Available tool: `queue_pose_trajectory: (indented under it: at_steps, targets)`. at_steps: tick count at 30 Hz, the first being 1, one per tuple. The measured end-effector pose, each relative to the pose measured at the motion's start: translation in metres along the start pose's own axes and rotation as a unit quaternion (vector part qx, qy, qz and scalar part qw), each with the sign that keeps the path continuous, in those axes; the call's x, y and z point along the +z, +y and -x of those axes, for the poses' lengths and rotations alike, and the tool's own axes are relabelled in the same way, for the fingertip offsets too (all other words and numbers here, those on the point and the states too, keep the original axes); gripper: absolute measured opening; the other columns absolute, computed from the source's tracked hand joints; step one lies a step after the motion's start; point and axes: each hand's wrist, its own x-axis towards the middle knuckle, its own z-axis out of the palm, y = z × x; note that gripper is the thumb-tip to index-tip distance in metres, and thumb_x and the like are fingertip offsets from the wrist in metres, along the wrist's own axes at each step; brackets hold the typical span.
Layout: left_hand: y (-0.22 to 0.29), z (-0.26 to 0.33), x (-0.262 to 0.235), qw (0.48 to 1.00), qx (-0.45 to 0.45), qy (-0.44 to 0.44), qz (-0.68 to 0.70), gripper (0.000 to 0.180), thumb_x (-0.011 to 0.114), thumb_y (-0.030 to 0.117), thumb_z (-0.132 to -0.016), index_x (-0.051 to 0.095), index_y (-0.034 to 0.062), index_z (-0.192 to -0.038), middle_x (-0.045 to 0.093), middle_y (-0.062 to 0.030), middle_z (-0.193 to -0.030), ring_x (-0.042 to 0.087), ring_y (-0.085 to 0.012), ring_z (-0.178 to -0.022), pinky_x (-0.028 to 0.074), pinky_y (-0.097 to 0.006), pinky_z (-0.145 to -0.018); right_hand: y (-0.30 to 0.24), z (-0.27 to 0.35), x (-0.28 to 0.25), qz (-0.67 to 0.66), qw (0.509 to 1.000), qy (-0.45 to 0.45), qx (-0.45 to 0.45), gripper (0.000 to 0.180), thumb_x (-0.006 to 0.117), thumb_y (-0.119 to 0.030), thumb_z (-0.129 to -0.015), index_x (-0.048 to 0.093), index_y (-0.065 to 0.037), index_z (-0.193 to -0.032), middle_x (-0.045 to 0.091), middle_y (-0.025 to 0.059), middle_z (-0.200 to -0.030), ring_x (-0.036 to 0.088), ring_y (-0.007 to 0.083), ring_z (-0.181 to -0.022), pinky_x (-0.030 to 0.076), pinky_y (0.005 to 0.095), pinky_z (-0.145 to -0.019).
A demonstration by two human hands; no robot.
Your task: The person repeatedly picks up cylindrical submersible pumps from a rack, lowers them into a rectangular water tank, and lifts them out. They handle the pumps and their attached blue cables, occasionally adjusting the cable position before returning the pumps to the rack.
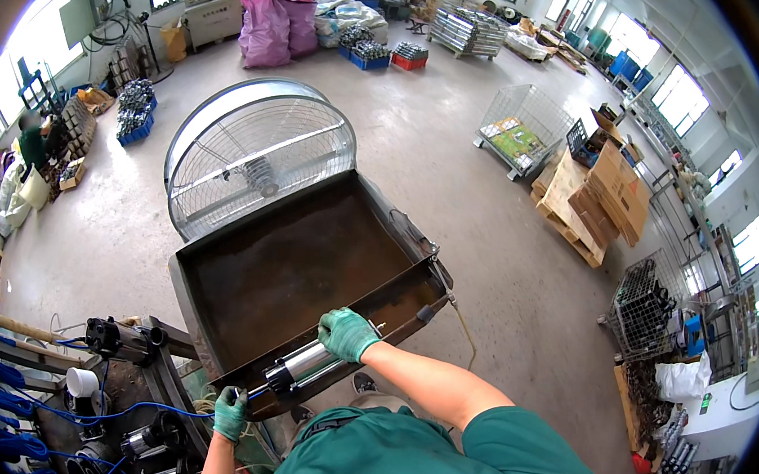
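A silver metal cylinder [305, 361] with a black end piece lies slantwise along the near ledge of a dark metal tank [179, 275]. My right hand [348, 334], in a green glove, is closed over the cylinder's upper right end; a thin rod pokes out beyond the fingers. At its lower left end, my gloved left hand [230, 412] is closed around a blue hose [148, 405], close to the black end piece. Brown, murky liquid [297, 248] fills the tank. The exact joint between hose and cylinder is too small to make out.
A large round caged fan [260, 159] stands behind the tank. Left of me, a metal frame holds more black-and-silver cylinders [122, 341] and blue hoses. Wooden pallets with cardboard boxes [614, 190] and a wire cage cart [524, 128] are at right. A person [34, 139] sits far left.
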Motion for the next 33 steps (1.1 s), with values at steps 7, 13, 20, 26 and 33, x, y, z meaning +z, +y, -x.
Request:
queue_pose_trajectory:
  at_steps: [7, 13, 20, 26, 33]
  targets:
    - [0.042, 0.009, -0.012, 0.987, -0.055, -0.141, 0.045, 0.025, 0.072, 0.022, -0.099, 0.058, 0.0079, -0.114, 0.061, 0.0007, -0.094, 0.055, -0.009, -0.08, 0.05, -0.026, -0.07, 0.005, 0.0, 0.002, -0.005, 1.0, 0.007, -0.004, 0.022, 0.062, -0.027, -0.093, 0.071, -0.007, -0.092, 0.073, 0.0166, -0.099, 0.067, 0.0385, -0.101, 0.052, 0.0476, -0.096]
    - [0.02, 0.013, -0.015, 0.993, 0.045, -0.088, -0.067, 0.037, 0.073, 0.001, -0.092, 0.052, 0.0107, -0.121, 0.055, 0.0016, -0.102, 0.05, -0.0084, -0.087, 0.047, -0.025, -0.076, 0.001, -0.001, 0.002, -0.002, 1.0, 0.007, -0.022, 0.022, 0.061, -0.026, -0.093, 0.071, -0.007, -0.093, 0.074, 0.0161, -0.1, 0.067, 0.0373, -0.101, 0.052, 0.0469, -0.096]
    - [0.041, 0.01, -0.012, 0.984, 0.019, -0.104, -0.142, 0.043, 0.073, -0.007, -0.088, 0.05, 0.0092, -0.122, 0.054, -0.0002, -0.1, 0.051, -0.0117, -0.087, 0.049, -0.029, -0.079, 0.001, 0.0, -0.003, 0.001, 1.0, -0.023, -0.006, 0.024, 0.061, -0.028, -0.093, 0.072, -0.007, -0.094, 0.075, 0.0154, -0.102, 0.068, 0.0357, -0.102, 0.05, 0.0451, -0.1]
    - [0.04, 0.014, -0.005, 0.96, 0.098, -0.046, -0.259, 0.047, 0.078, -0.005, -0.083, 0.053, 0.0077, -0.121, 0.057, -0.0036, -0.096, 0.054, -0.0153, -0.087, 0.05, -0.032, -0.081, 0.0, -0.001, -0.003, 0.005, 1.0, -0.023, 0.003, 0.025, 0.062, -0.028, -0.092, 0.073, -0.006, -0.096, 0.075, 0.0153, -0.101, 0.069, 0.0341, -0.103, 0.05, 0.0442, -0.1]
    - [-0.015, -0.002, -0.031, 0.983, 0.1, -0.025, -0.153, 0.066, 0.076, -0.002, -0.088, 0.048, 0.005, -0.147, 0.06, -0.0117, -0.136, 0.059, -0.0235, -0.119, 0.049, -0.036, -0.103, 0.011, 0.001, -0.005, -0.121, 0.992, -0.004, -0.032, 0.042, 0.065, -0.045, -0.095, 0.071, -0.007, -0.112, 0.069, 0.0203, -0.119, 0.065, 0.0381, -0.112, 0.051, 0.0473, -0.101]
